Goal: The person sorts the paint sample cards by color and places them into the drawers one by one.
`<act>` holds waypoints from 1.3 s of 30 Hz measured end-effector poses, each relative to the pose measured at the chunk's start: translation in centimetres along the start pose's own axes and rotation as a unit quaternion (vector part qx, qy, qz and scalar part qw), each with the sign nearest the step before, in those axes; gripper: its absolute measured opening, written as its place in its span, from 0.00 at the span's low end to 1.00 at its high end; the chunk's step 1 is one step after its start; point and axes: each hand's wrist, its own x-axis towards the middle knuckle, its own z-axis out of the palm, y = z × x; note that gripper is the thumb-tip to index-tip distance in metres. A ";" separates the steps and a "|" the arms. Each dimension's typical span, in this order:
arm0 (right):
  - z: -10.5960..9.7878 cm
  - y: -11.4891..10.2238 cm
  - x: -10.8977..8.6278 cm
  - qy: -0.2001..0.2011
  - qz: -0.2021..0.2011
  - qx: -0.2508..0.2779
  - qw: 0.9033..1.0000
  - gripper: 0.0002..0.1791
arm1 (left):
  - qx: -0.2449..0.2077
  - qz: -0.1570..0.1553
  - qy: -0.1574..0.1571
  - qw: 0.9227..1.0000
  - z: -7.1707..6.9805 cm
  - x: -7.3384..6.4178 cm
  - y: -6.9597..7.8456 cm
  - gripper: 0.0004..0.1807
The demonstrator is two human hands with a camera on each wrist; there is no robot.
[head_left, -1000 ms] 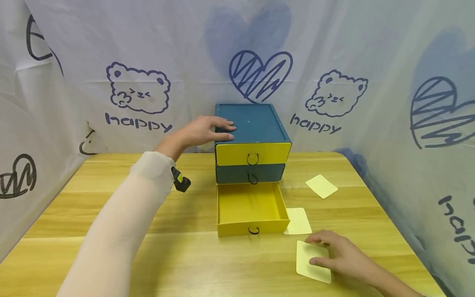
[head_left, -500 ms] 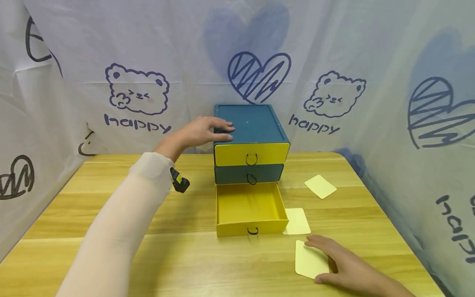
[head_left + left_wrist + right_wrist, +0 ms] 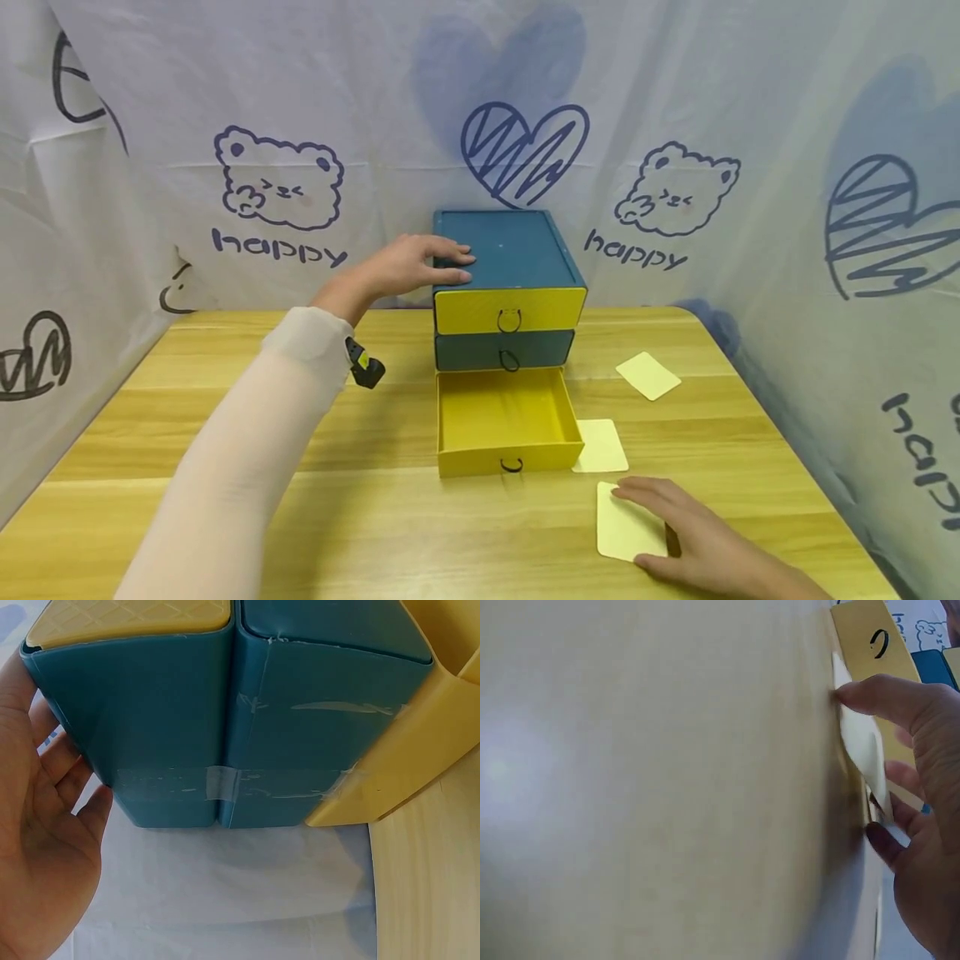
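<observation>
A pale yellow card (image 3: 624, 525) lies on the table at the lower right in the head view. My right hand (image 3: 701, 537) holds it by its edges, with a fingertip at the far edge and the thumb at the near one. In the right wrist view the card (image 3: 862, 742) looks slightly bowed between the digits of that hand (image 3: 922, 772). My left hand (image 3: 405, 265) rests on the left of the blue drawer unit (image 3: 517, 246). Seen from the left wrist, the same hand (image 3: 45, 817) lies along the unit's side (image 3: 135, 727).
The yellow bottom drawer (image 3: 510, 462) is pulled out, with nothing visible inside. Yellow top (image 3: 468, 312) and blue middle (image 3: 468, 352) drawers are closed. One card (image 3: 602, 446) lies beside the open drawer, another (image 3: 648, 377) farther back on the wooden table (image 3: 360, 525).
My right thumb has slid off the card's face to its near edge, and the hand has shifted slightly toward me. My left hand stays on the drawer unit.
</observation>
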 end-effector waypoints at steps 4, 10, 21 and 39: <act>-0.3 -0.1 0.3 -0.001 -0.009 -0.020 1.000 0.39 | 0.002 0.002 0.001 1.000 0.0 0.1 0.0 0.28; -0.7 0.0 1.0 -0.023 -0.021 -0.015 0.999 0.40 | 0.004 0.000 0.002 1.000 0.0 0.1 0.1 0.28; -0.7 -1.0 0.5 -0.093 0.042 0.034 0.994 0.52 | 0.004 0.003 0.002 1.000 0.1 0.4 -0.2 0.28; -0.2 -1.5 -0.3 -0.042 0.054 -0.038 0.997 0.46 | 0.002 -0.002 0.004 1.000 0.0 0.1 -0.3 0.28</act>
